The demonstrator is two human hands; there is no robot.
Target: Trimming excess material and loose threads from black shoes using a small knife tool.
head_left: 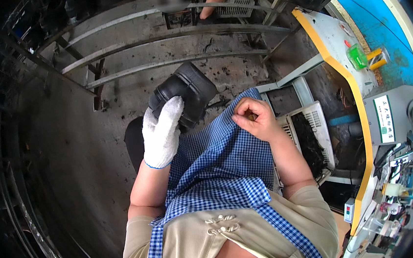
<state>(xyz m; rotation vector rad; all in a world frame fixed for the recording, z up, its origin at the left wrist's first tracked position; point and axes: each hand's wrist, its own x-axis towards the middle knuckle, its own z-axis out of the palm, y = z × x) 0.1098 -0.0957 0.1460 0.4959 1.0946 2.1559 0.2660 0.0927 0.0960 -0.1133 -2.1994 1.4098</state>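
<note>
My left hand (161, 133), in a white work glove, grips a black shoe (186, 90) and holds it up in front of me, sole side turned away. My bare right hand (255, 119) is closed over my lap, its fingers pinched on a small brownish thing that I cannot make out. Both hands hover above the blue-and-white checked apron (219, 167) that covers my knees. The two hands are apart, the shoe to the left of the right hand.
A grey metal rack (168, 34) of rails runs across the far side above a dirty floor. A white plastic crate (310, 134) with dark scraps stands at my right. A yellow-edged workbench (343, 68) curves along the right, carrying a green container (357, 57). Another person's arm (208, 3) shows at the top.
</note>
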